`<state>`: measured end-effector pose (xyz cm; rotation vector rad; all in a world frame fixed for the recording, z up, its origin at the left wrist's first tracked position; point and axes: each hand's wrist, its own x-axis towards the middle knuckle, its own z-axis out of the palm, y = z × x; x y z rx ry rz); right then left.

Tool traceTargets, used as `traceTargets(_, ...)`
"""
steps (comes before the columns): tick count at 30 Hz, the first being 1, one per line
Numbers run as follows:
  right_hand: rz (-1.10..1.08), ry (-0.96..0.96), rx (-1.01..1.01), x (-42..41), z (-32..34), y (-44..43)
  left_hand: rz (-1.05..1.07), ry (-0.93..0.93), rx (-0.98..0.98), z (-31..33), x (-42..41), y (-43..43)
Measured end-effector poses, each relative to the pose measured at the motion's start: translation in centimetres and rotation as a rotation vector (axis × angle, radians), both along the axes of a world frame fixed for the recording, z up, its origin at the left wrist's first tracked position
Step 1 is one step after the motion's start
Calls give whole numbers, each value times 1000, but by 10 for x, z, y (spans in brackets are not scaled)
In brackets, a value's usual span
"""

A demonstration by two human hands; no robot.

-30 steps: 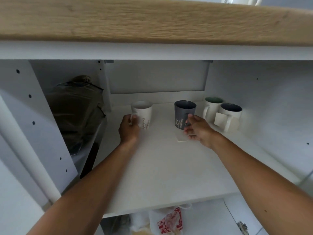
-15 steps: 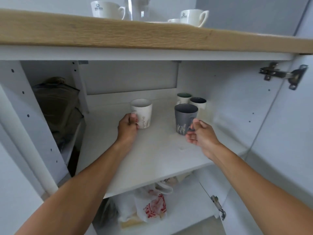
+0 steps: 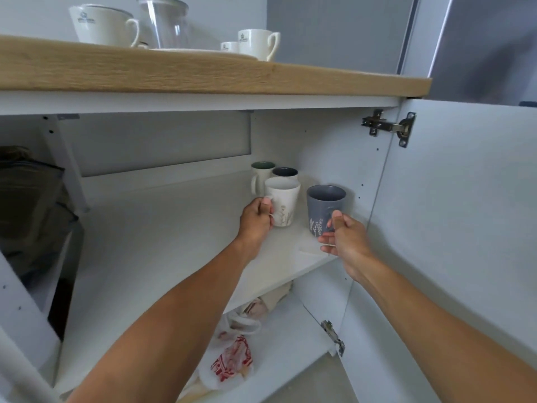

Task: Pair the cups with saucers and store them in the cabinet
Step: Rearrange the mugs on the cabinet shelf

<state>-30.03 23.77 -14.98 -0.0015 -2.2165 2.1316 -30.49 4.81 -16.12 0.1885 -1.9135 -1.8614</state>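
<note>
White shelf board [image 3: 174,242] inside an open cabinet carries the work. On it, a white mug [image 3: 286,203] with a faint plant print has its handle gripped by the curled fingers of the left hand [image 3: 257,219]. Just right of those fingers, the right hand [image 3: 345,239] pinches the handle of a grey mug [image 3: 324,207] between thumb and bent fingers. Whether the grey mug's base touches the shelf cannot be told. A pale flat square [image 3: 311,250] lies below it, faint against the board. Beyond the left fingertips, two more mugs [image 3: 260,173] stand side by side against the back corner. Right of the right hand hangs the open door [image 3: 465,228]. Above both hands, a wooden worktop [image 3: 203,74] bears white cups [image 3: 101,24] and a clear jug [image 3: 165,21].
</note>
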Motion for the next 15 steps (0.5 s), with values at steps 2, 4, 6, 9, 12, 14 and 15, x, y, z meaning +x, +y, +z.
traceTargets(2, -19, -6, -6, -3, -3, 1, -21, 3, -1, -2, -9, 10)
traceTargets(4, -32, -9, -21, -5, -7, 1, -28, -7, -16, -3, -19, 17)
traceTargets(6, -44, -11, -35, -8, -9, 2, -25, -19, -30, -4, -27, 21)
traceTargets(9, -60, -13, -62, -11, -11, 3, -14, -24, -39, -6, -37, 24)
traceTargets(12, -81, -11, -72, -14, -14, 3, -13, -26, -38, -9, -45, 25)
traceTargets(14, -93, -3, -70, -17, -16, 2, -16, -26, -34, -10, -50, 25)
traceTargets(15, -99, 1, -67, -18, -17, 2, -19, -26, -32, -10, -52, 26)
